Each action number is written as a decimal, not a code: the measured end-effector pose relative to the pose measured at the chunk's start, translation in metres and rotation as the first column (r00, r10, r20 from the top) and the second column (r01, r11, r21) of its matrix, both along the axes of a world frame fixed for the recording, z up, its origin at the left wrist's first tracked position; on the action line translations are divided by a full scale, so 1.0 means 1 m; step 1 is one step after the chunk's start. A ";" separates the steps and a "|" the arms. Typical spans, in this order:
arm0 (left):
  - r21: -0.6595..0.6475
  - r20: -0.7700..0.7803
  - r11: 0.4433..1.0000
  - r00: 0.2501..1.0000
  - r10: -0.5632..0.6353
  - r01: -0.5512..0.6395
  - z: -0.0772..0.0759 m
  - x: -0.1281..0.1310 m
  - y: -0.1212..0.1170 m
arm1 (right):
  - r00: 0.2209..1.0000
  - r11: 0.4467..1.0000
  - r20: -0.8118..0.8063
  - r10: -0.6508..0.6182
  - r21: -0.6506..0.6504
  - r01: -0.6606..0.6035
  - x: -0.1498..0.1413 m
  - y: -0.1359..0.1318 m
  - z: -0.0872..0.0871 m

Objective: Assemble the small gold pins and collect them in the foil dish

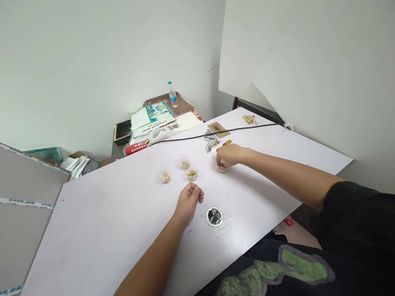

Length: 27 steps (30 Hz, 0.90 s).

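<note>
My right hand (230, 155) is stretched out over a small clear cup of gold pieces (221, 167), its fingers curled down around the cup's rim. My left hand (189, 200) rests on the white table (105, 223) with its fingers curled in; nothing shows in it. Three more small clear cups with gold pieces (166, 178) (185, 165) (192, 174) stand just beyond the left hand. A round shiny metal lid or dish (214, 216) lies on clear plastic, right of the left hand.
A black cable (216, 132) runs across the table's far side, near crumpled foil (211, 141), a brown card (218, 129) and gold bits (248, 118). Behind the table stand a water bottle (172, 94), papers (152, 117), a red tube (136, 147) and boxes.
</note>
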<state>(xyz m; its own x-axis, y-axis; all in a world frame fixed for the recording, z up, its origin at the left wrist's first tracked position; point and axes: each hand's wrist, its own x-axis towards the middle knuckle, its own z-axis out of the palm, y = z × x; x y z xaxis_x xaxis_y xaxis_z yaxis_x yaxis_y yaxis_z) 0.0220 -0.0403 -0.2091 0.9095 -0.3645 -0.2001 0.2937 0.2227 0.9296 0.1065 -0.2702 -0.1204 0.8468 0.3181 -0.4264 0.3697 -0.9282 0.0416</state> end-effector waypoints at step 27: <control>-0.009 -0.013 1.000 1.000 -0.004 0.004 0.003 0.000 0.001 | 0.995 0.996 0.092 0.043 0.070 -0.050 0.005 -0.013 0.001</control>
